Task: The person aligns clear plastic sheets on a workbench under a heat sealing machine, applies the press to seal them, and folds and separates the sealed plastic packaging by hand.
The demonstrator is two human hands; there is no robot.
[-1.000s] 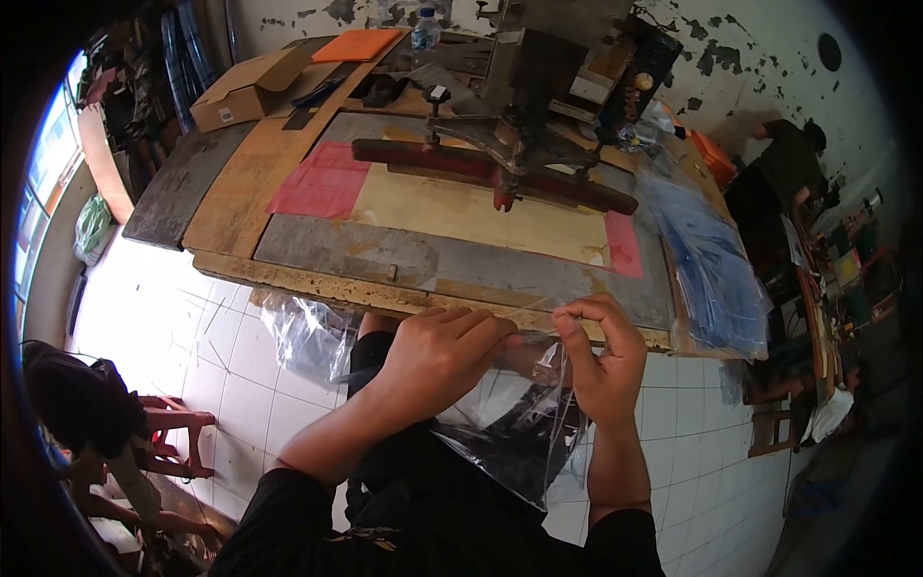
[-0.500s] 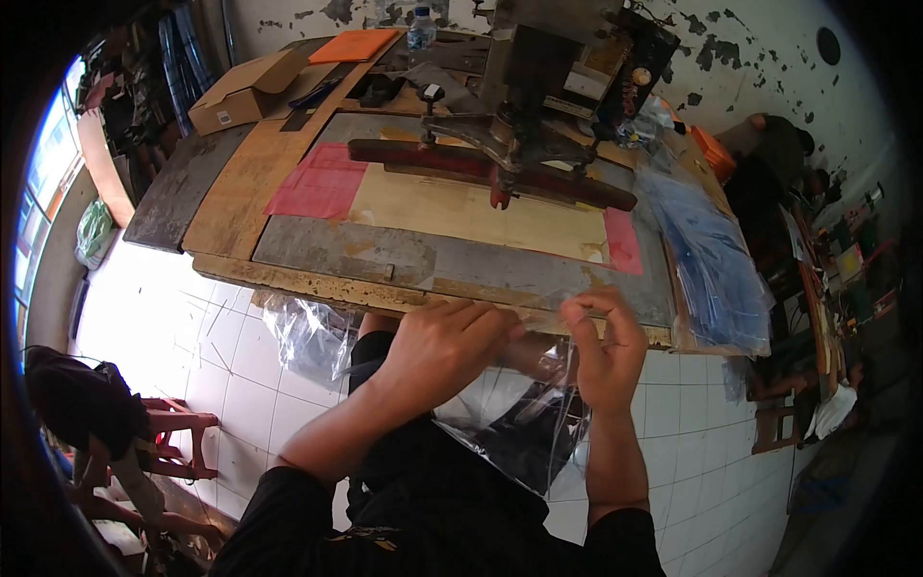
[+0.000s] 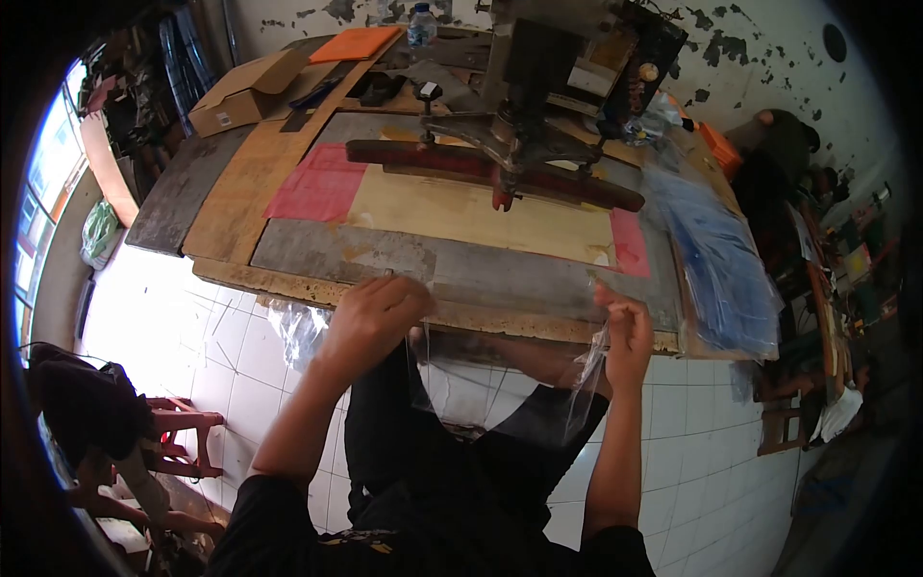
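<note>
A wall (image 3: 750,58) with flaking paint stands behind, and a white tiled floor (image 3: 260,409) spreads below. The table (image 3: 226,197) fills the middle, its near edge worn. On it stands a dark press (image 3: 538,72), its long reddish bar (image 3: 404,154) reaching over a grey plate (image 3: 365,258). One person (image 3: 87,399) sits at the far left; another (image 3: 788,144) is at the right, by the wall. A cream sheet (image 3: 471,212) lies on the plate, a pink piece (image 3: 312,183) at its left end and a second (image 3: 630,240) at its right. Blue-tinted plastic (image 3: 726,269) is piled on the table's right side.

The clear film (image 3: 490,380) hangs between the two hands, just in front of the table's edge and above the lap. The right hand (image 3: 627,332) has thumb and fingers drawn together at the film's upper right corner, pinching it. The left hand (image 3: 380,313) is curled and blurred near the upper left corner; whether its fingertips grip cannot be told.

A red stool (image 3: 187,438) stands at left. A cardboard box (image 3: 250,91) carries a small white label (image 3: 225,120), too small to read, and the shirt print (image 3: 361,536) is illegible too. Behind the box lie an orange sheet (image 3: 356,44) and, farther right, a bottle (image 3: 420,37).
</note>
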